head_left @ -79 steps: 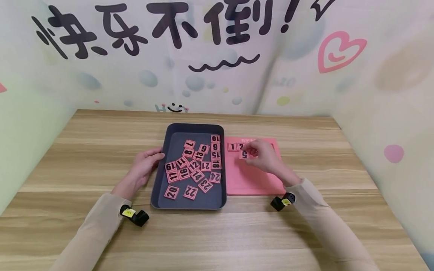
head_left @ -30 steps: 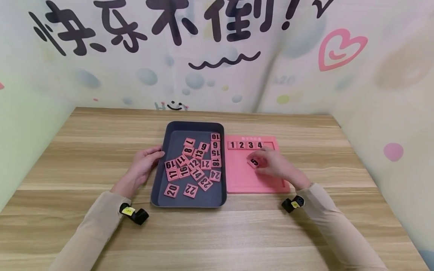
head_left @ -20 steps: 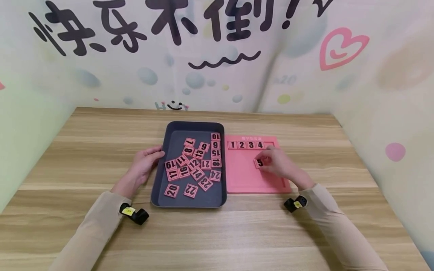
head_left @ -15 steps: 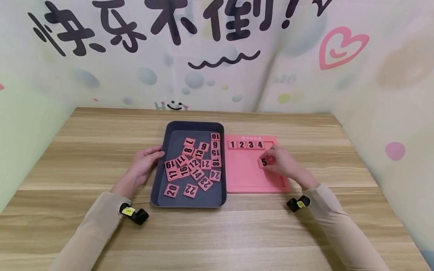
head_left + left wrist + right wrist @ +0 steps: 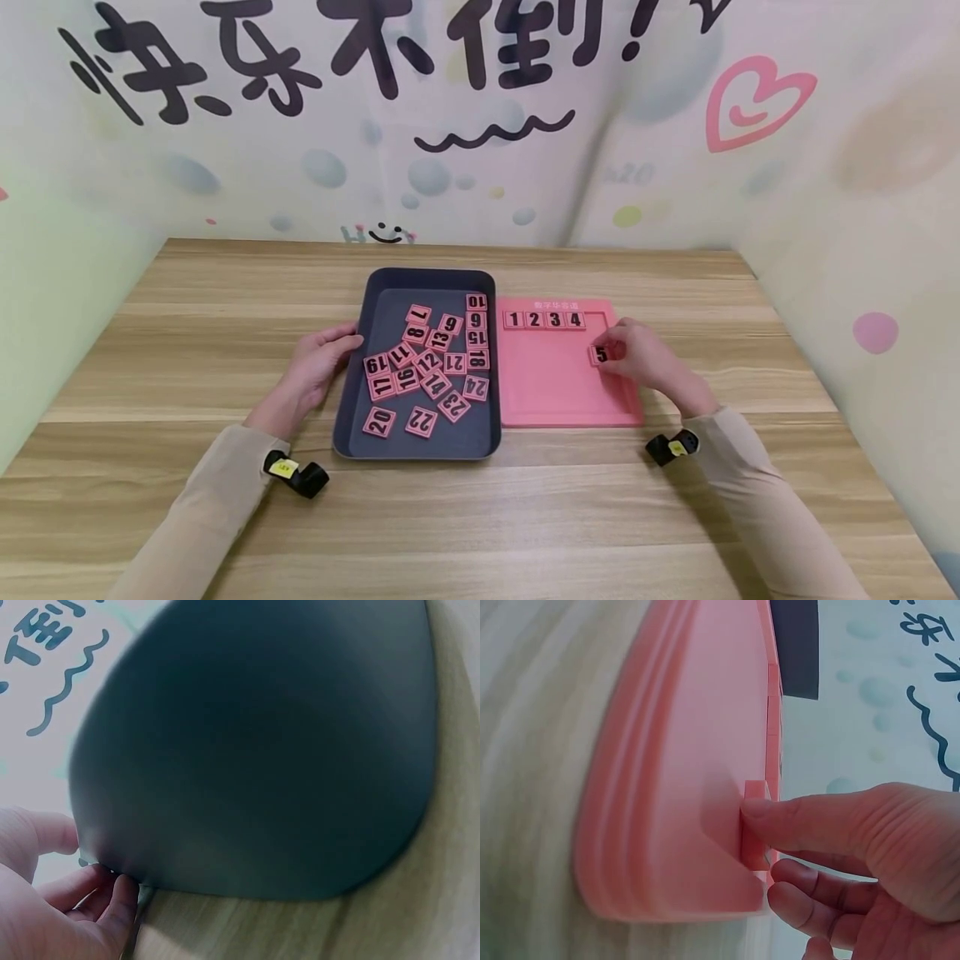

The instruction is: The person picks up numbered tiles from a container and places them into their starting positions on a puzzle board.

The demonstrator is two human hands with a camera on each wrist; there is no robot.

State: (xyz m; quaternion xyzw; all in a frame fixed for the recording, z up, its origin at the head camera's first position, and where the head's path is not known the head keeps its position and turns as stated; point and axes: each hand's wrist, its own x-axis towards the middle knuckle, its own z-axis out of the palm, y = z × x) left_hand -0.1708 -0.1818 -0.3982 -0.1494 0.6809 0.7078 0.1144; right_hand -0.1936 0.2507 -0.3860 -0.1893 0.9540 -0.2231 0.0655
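Observation:
My right hand (image 5: 637, 357) pinches the pink number tile 5 (image 5: 598, 355) between thumb and fingers, over the right side of the pink puzzle board (image 5: 555, 392). In the right wrist view the tile (image 5: 754, 851) is seen edge-on, close to the board surface (image 5: 705, 735). Tiles 1 to 4 (image 5: 555, 320) sit in a row along the board's top edge, with a gap at the row's right end. My left hand (image 5: 313, 367) grips the left rim of the dark grey tray (image 5: 420, 448); the left wrist view shows thumb and fingers (image 5: 116, 907) at the tray's edge.
Several loose number tiles (image 5: 427, 362) lie in the tray at various angles, some upside down. Tray and board stand side by side on the wooden table (image 5: 480, 525). A printed cloth (image 5: 480, 183) hangs behind the table.
My right hand first pressed near the top row, then took tile 5 down and rightward, turning it upright, and now has it farther right and slightly higher. The left hand stays on the tray.

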